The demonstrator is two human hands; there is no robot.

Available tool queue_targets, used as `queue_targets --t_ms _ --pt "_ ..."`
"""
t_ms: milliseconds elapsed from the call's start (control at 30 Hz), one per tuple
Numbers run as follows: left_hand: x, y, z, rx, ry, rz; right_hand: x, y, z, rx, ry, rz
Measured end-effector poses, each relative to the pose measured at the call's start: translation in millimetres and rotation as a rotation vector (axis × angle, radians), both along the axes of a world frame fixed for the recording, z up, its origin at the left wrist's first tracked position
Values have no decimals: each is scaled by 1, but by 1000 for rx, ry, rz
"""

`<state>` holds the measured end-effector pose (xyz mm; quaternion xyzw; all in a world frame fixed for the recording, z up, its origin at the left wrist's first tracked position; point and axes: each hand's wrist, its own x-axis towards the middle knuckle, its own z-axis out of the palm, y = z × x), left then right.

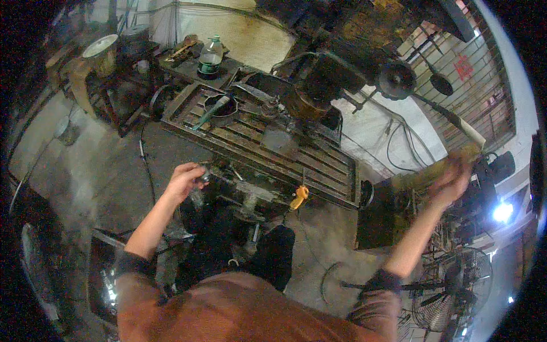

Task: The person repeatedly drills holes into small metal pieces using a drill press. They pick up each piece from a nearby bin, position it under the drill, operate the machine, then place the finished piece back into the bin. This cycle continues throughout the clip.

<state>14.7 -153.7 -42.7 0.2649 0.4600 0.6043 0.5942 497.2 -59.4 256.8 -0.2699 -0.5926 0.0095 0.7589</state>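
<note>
In front of me stands a milling machine with a slotted table (268, 145). My left hand (185, 180) is closed around a small round metal knob (204, 174) below the table's near edge, at the left. Out to the right, my right hand (452, 181) is raised and smeared by motion. It is close beneath the pale end of a long dark lever (470, 134). Whether its fingers touch or grip anything cannot be made out. On the table lies a dark round pan (221, 107) with a green-handled brush (209, 114) across it.
A clear bottle with a green label (210, 58) stands beyond the table's left end. A yellow pendant control (298, 197) hangs at the near edge. The dark machine head (313, 85) overhangs the table. At lower right are a caged fan (450, 288) and a bright lamp (503, 212).
</note>
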Motion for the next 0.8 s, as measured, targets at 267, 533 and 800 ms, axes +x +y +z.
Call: queue_targets --t_ms 267,533,800 --pt "-18 -10 -28 -42 -12 39 -33 -33 -411 -1362 -31 407" --pt "-24 -22 -21 -75 2 127 -63 -15 -415 -1172 77 443" --pt "-65 -44 -57 -137 -79 271 -39 -54 -258 -1100 -826 -223"
